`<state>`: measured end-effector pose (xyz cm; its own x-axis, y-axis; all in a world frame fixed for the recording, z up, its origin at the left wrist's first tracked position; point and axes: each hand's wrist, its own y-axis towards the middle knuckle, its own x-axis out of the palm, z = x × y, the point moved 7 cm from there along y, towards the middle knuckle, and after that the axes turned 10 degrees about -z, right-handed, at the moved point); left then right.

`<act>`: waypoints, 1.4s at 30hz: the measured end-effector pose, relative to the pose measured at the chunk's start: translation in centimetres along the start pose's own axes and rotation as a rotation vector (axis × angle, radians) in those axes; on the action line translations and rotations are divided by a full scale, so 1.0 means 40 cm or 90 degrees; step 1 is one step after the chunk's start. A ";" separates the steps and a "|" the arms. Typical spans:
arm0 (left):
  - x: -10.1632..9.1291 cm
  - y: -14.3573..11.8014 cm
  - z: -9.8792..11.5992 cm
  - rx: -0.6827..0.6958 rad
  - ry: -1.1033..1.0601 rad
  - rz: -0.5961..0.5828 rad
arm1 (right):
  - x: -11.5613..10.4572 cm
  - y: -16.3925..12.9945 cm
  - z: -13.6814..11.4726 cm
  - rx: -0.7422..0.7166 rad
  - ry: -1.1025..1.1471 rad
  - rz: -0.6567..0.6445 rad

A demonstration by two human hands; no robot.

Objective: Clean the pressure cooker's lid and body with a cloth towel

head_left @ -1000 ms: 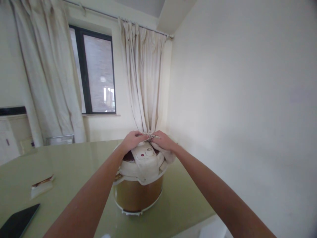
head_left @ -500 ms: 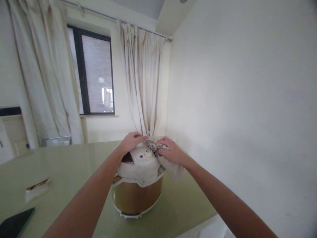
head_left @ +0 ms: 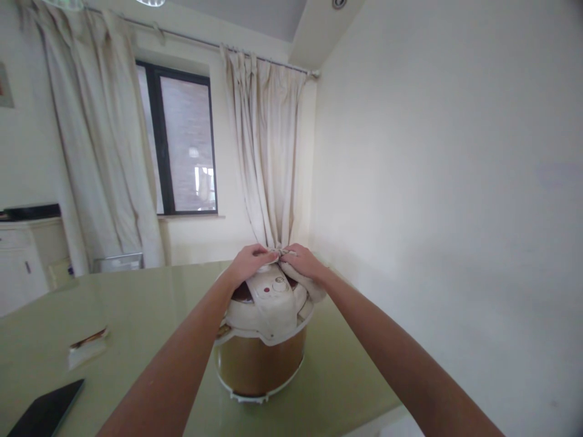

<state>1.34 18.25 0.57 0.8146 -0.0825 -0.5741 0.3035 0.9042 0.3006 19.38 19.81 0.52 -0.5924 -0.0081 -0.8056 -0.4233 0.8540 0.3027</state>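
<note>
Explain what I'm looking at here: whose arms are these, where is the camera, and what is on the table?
The camera sits on a person's head, looking forward and down, so the two bare arms are their own. Both hands rest on the lid of a rice cooker standing on a green table. The left hand lies flat on the lid; the right hand presses a cloth against it. Further left on the table lie a small packet and a dark tablet. Behind are a window and curtains.
</note>
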 end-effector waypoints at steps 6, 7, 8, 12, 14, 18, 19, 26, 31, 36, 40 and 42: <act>0.002 0.010 -0.014 -0.008 0.016 -0.003 | -0.035 -0.201 -0.059 -0.149 0.052 0.006; 0.003 0.011 -0.014 -0.010 0.016 -0.008 | -0.039 -0.229 -0.069 -0.164 0.057 0.006; 0.005 0.010 -0.013 -0.010 0.016 -0.015 | -0.042 -0.249 -0.075 -0.170 0.061 0.007; 0.006 0.007 -0.004 0.004 0.018 -0.021 | -0.040 -0.218 -0.064 -0.130 0.044 0.013; 0.005 0.007 -0.003 0.011 0.014 -0.017 | -0.033 -0.152 -0.047 -0.086 0.020 0.010; 0.004 0.009 -0.006 0.024 0.006 -0.015 | -0.005 -0.007 -0.019 -0.021 -0.013 -0.043; 0.004 0.009 -0.008 0.025 0.007 -0.015 | 0.001 0.020 -0.012 -0.008 -0.017 -0.049; 0.000 0.008 -0.015 0.001 0.006 -0.002 | 0.011 0.032 0.018 -0.041 0.039 -0.002; -0.002 0.006 -0.014 -0.013 0.038 0.001 | -0.016 -0.105 -0.026 -0.108 0.043 -0.003; 0.000 0.010 -0.020 -0.019 0.046 0.000 | -0.037 -0.237 -0.081 -0.170 0.040 -0.015; 0.003 0.011 -0.024 -0.019 0.025 -0.011 | -0.039 -0.250 -0.082 -0.163 0.061 -0.017; 0.005 0.009 -0.024 -0.021 0.014 -0.021 | -0.038 -0.225 -0.071 -0.147 0.058 -0.013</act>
<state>1.12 18.96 -0.16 0.7938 -0.1036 -0.5994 0.3125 0.9148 0.2558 22.15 10.68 0.47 -0.6376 -0.0795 -0.7663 -0.5743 0.7121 0.4040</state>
